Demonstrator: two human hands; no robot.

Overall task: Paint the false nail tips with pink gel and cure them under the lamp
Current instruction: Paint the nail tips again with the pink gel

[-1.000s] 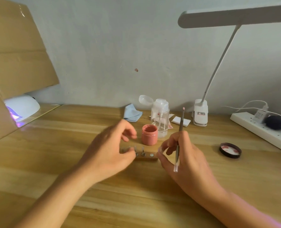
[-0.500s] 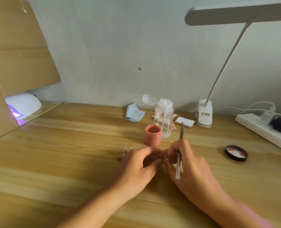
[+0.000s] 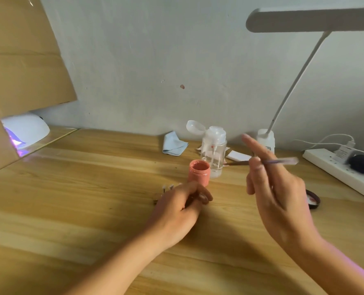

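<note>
Before the gel jar (image 3: 199,172), the left hand (image 3: 181,209) is gripping the nail-tip stand (image 3: 164,190).
Right of the jar, the right hand (image 3: 280,188) is pinching the brush (image 3: 282,161), raised.

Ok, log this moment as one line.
left hand: grips nail tip holder | right hand: holds brush aloft | gel jar: open

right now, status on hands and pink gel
Left grip holds the nail stand. Right grip pinches brush, raised right of open gel jar. Bottle close behind jar.

The wooden tabletop (image 3: 70,188) carries a pink jar (image 3: 199,175), a clear bottle (image 3: 214,156), a blue cloth (image 3: 173,144) — also a power strip (image 3: 342,177) and a black lid (image 3: 314,200).
</note>
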